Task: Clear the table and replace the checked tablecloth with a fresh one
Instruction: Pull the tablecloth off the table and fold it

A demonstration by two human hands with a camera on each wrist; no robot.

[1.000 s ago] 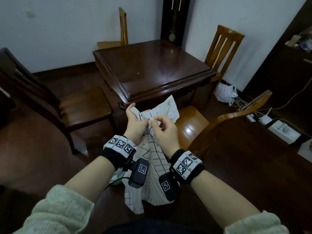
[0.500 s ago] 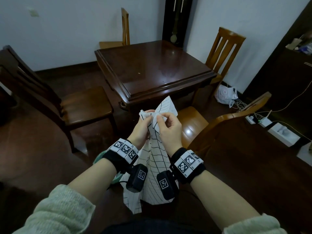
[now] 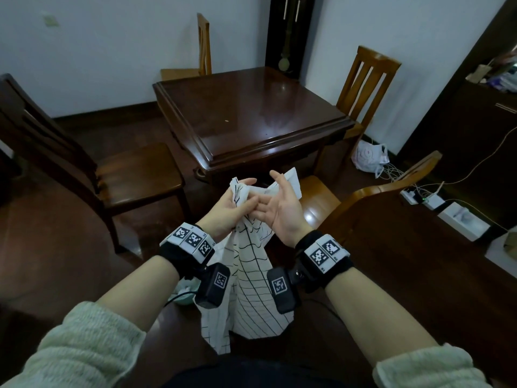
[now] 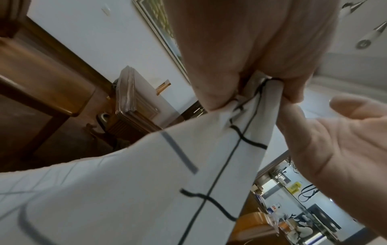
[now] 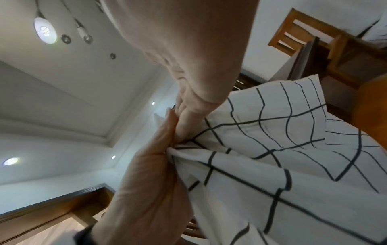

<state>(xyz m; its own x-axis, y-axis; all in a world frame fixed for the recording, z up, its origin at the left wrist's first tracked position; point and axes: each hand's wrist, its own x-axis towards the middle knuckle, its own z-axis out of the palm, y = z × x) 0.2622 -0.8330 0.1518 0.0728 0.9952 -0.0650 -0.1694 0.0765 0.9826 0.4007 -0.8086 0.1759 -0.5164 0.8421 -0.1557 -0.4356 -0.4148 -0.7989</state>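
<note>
The white tablecloth with a black check (image 3: 251,289) hangs bunched from my hands, in front of the bare dark wooden table (image 3: 251,113). My left hand (image 3: 235,203) pinches its gathered top between thumb and fingers, and the pinch shows close up in the left wrist view (image 4: 257,92). My right hand (image 3: 279,203) is beside it, palm up with fingers spread, and its fingertips touch the cloth by the left thumb. A loose flap of the tablecloth (image 5: 272,149) stands up behind the right hand. The cloth's lower end falls past my wrists toward the floor.
A dark chair (image 3: 134,175) stands left of the table. A lighter chair (image 3: 391,189) is close on my right, and two more sit at the far side (image 3: 204,46) and right side (image 3: 366,79). A white plastic bag (image 3: 369,155) and a power strip with cables (image 3: 419,197) lie on the floor at right.
Both hands were working the cloth's top with curled fingers. My right hand has since let go and turned palm up with fingers spread, while the left keeps its pinch.
</note>
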